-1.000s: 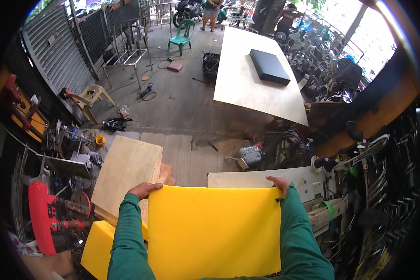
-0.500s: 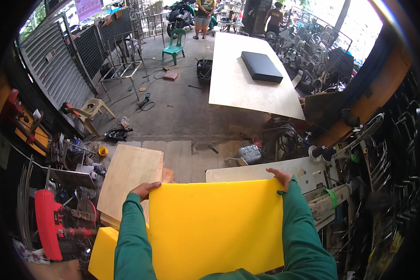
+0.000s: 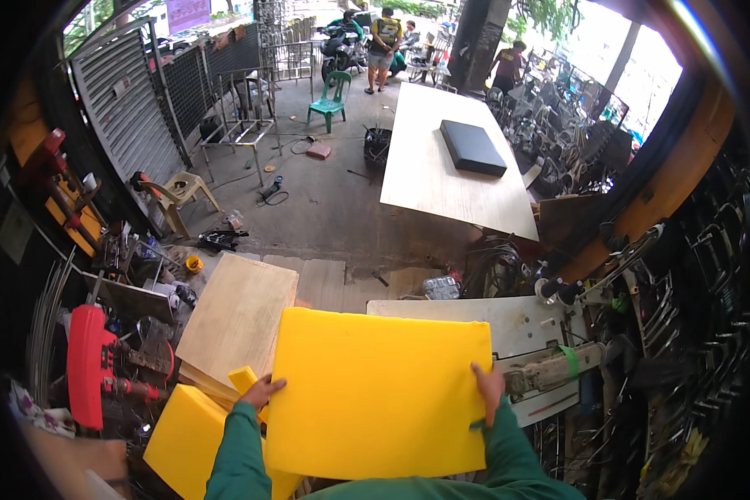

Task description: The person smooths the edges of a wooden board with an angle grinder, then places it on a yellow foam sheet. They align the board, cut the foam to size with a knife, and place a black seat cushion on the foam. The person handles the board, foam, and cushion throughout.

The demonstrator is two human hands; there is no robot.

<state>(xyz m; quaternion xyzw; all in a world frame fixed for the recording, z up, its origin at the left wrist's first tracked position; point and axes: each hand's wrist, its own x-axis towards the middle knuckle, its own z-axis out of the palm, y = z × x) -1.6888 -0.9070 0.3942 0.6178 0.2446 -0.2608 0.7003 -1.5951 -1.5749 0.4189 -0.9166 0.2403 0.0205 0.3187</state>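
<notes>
A large, flat, yellow foam slab point(image 3: 379, 392) is held up in front of my body, one hand at each side edge. My left hand point(image 3: 262, 390) grips its left edge, with the thumb lying on the front face. On the opposite edge, my right hand point(image 3: 490, 387) holds it the same way. Both sleeves are green. Below and left of the slab lies another yellow foam block point(image 3: 187, 442). A small yellow foam piece point(image 3: 243, 380) shows just beyond my left hand. Stacked plywood sheets point(image 3: 237, 312) lie past it.
A white-topped sewing machine table point(image 3: 442, 307) stands right of the slab. Farther off, a black rectangular pad point(image 3: 473, 148) rests on a big plywood board point(image 3: 417, 183). A red machine point(image 3: 86, 367) stands at left, and a green chair point(image 3: 330, 102) farther back. Two people stand in the background.
Both hands have slid from the slab's upper corners down to the middle of its side edges. The slab has moved nearer my body, and its lower edge now shows. My view has tilted up slightly.
</notes>
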